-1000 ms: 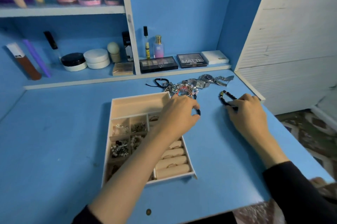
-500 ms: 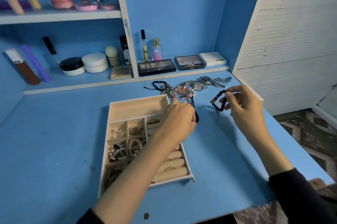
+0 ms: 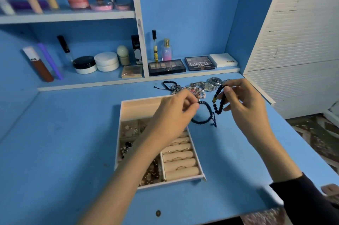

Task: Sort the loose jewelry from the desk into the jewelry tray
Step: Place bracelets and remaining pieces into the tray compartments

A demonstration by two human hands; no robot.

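A cream jewelry tray [image 3: 139, 104] lies in the middle of the blue desk, with small compartments of beads and earrings at its left and ring rolls at its right. My left hand [image 3: 172, 114] hovers over the tray's far right part and pinches a dark blue braided bracelet [image 3: 203, 114], which hangs beside the tray's right rim. My right hand [image 3: 242, 103] holds a black beaded bracelet [image 3: 218, 100] in the air to the right of it. Behind both hands a pile of loose jewelry [image 3: 194, 89] with silver watches [image 3: 211, 84] lies on the desk.
Low shelves at the back hold eyeshadow palettes [image 3: 166, 67], a perfume bottle [image 3: 166, 50], cream jars [image 3: 106, 61] and tubes. A white slatted panel [image 3: 293, 41] borders the desk on the right. The blue desk top [image 3: 64, 142] stretches left of the tray to the near edge.
Both hands have risen from the desk. My right hand lifted the black beaded bracelet off the surface, and my left hand drew the blue braided bracelet out of the pile.
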